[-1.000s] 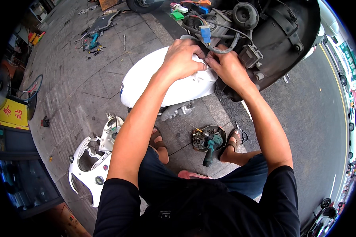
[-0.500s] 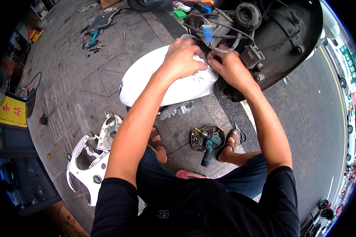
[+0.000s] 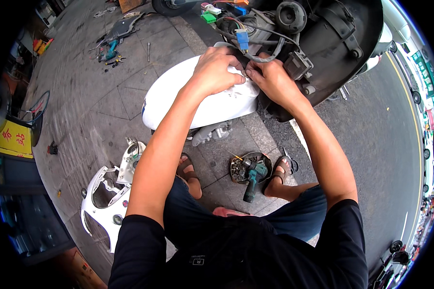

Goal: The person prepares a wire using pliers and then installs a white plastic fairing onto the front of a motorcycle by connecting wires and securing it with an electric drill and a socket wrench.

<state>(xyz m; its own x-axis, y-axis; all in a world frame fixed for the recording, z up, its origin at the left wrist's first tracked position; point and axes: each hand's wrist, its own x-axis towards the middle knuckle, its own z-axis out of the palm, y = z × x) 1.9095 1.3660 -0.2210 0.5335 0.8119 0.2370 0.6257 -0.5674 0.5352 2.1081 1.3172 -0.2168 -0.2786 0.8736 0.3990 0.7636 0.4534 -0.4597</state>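
Light: diffuse daylight, bright, shadows soft; my forearms [image 3: 166,151] evenly lit. White panel [image 3: 169,90]: palest surface, little detail. Black shell [image 3: 330,60]: dim inside. Edges: road [image 3: 376,139] bowed by fisheye, bluish fringe, black surround. Centre: reasonably sharp.

At the left rim I make out large red Chinese characters on a yellow sign [image 3: 12,136], with the tops of another red row along its lower edge. At the far right, a green sign [image 3: 427,81] carries white characters, bent and too small for me to read. On the black shirt [image 3: 246,255] I see a pale square outline [image 3: 198,262] around a single capital letter, with fine lettering beside it that blurs out.
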